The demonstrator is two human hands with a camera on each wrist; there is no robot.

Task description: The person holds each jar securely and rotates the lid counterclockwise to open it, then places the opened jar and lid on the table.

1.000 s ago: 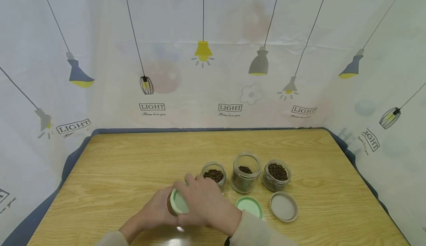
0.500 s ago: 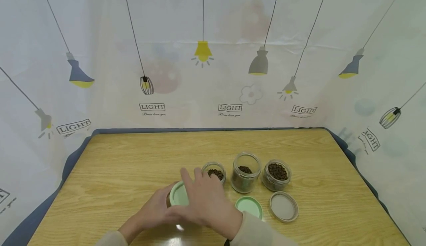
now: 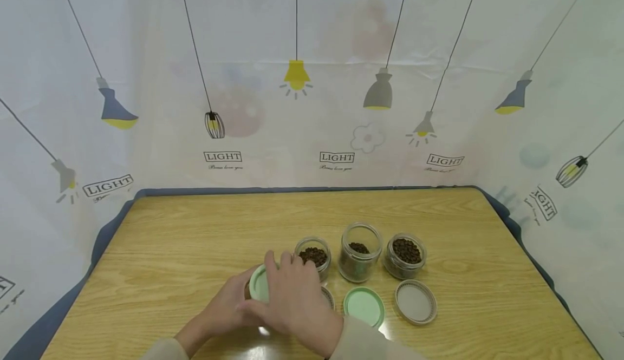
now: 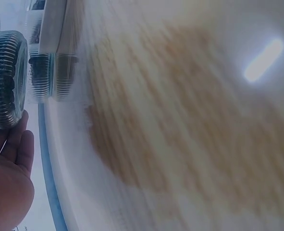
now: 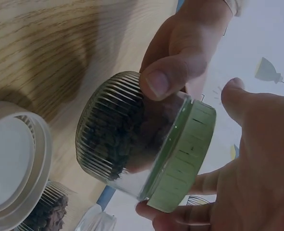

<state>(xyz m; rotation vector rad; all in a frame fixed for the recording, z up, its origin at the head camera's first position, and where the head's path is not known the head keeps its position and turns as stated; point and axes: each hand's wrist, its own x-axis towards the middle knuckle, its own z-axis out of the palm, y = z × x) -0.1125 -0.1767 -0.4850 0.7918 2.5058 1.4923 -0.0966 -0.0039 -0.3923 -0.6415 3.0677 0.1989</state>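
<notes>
My left hand (image 3: 226,303) grips a ribbed glass jar (image 5: 113,125) of dark beans, its thumb lying along the glass in the right wrist view. The jar is tilted and wears a green screw lid (image 5: 184,156). Beside that lid is my right hand (image 5: 264,159), fingers spread and fairly straight; fingertips are at the lid's lower edge, while the thumb stands off it. Seen from the head, the right hand (image 3: 297,298) covers part of the lid and most of the jar. In the left wrist view, the left hand (image 4: 9,187) is partly cut off by the frame.
Behind the hands stand three uncovered glass jars of dark beans: a short one (image 3: 313,254), a taller one (image 3: 359,268) and another short one (image 3: 404,257). Nearer lie a green lid (image 3: 364,307), an upturned pale lid (image 3: 416,302) and a lid (image 3: 329,297) partly behind the right hand.
My right hand's fingers have loosened from around the lid and straightened, and its wrist has shifted slightly left, uncovering part of another lid. The left hand keeps its hold on the jar.
</notes>
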